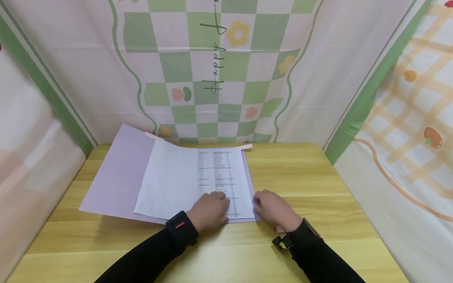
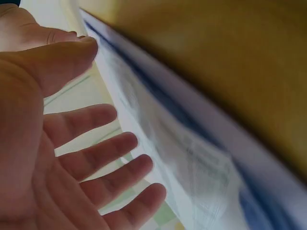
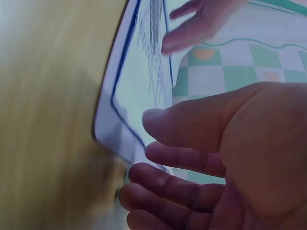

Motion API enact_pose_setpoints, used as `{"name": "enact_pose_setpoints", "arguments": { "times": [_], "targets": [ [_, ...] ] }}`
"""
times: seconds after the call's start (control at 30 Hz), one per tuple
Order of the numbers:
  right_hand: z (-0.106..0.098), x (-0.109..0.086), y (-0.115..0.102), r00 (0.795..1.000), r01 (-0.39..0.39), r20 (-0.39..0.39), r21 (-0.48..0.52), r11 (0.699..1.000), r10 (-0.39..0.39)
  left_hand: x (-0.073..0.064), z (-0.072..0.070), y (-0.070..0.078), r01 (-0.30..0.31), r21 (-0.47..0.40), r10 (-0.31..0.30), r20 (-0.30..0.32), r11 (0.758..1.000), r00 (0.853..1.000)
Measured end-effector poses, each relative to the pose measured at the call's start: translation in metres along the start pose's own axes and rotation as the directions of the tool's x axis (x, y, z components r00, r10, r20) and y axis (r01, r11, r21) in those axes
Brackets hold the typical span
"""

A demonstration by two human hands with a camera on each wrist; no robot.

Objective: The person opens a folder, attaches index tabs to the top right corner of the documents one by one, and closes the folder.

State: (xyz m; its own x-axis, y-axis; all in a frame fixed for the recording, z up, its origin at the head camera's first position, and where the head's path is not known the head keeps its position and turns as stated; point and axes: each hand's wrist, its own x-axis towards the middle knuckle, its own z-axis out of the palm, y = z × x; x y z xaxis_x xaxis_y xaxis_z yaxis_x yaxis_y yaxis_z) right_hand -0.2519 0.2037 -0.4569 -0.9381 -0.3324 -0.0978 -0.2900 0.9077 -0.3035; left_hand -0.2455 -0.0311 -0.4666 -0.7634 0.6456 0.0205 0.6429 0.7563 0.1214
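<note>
A lilac folder point(image 1: 109, 177) lies open on the table, its left cover spread out. Inside it are white paper sheets: a blank page point(image 1: 166, 181) on the left and a page printed with a table of text point(image 1: 238, 177) on the right. My left hand point(image 1: 210, 210) is over the lower part of the printed page, its fingers extended and slightly spread. At the lower right corner of the folder is my right hand point(image 1: 274, 208), fingers loosely bent. In the right wrist view, its thumb point(image 3: 163, 125) overlaps the page's edge, with a gap to the fingers below.
Pale pink strips stick out at the top of the pages, one on the left point(image 1: 154, 136) and one on the right point(image 1: 244, 147). Another small pink piece point(image 1: 280, 229) shows beside the right wrist. Patterned cloth point(image 1: 219, 78) hangs behind the wooden table point(image 1: 301, 169) and along its sides.
</note>
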Motion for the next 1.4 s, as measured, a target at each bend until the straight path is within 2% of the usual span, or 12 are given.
{"name": "enact_pose_setpoints", "arguments": {
  "times": [0.13,0.33,0.57,0.73,0.97,1.23,1.4],
  "targets": [
    [0.005,0.0,-0.006,1.0,0.009,-0.013,0.024,1.0,-0.008,0.002,0.005,0.004,-0.011,-0.023,0.011,0.0,1.0,1.0],
    [0.009,0.0,-0.011,1.0,-0.014,-0.007,0.035,0.999,0.014,0.004,0.012,0.006,0.004,-0.025,-0.003,0.009,1.0,1.0],
    [0.01,0.001,-0.012,0.999,-0.047,0.005,0.043,0.998,0.047,0.003,0.012,0.007,0.002,-0.018,-0.002,-0.007,1.0,1.0],
    [0.01,0.001,-0.012,0.999,-0.048,0.011,0.053,0.997,0.047,0.004,0.011,0.009,0.004,-0.026,-0.004,0.002,1.0,1.0],
    [0.009,-0.002,-0.013,0.996,-0.092,0.023,0.069,0.993,0.091,0.004,0.007,0.011,-0.001,-0.037,0.001,0.015,0.999,1.0],
    [0.008,-0.005,-0.014,0.99,-0.136,-0.004,0.113,0.984,0.138,0.003,0.004,0.009,-0.009,-0.026,0.01,0.017,1.0,1.0],
    [0.009,-0.005,-0.013,0.99,-0.139,0.004,0.14,0.98,0.14,0.003,0.004,0.007,-0.01,-0.033,0.01,0.014,0.999,1.0]
  ]
}}
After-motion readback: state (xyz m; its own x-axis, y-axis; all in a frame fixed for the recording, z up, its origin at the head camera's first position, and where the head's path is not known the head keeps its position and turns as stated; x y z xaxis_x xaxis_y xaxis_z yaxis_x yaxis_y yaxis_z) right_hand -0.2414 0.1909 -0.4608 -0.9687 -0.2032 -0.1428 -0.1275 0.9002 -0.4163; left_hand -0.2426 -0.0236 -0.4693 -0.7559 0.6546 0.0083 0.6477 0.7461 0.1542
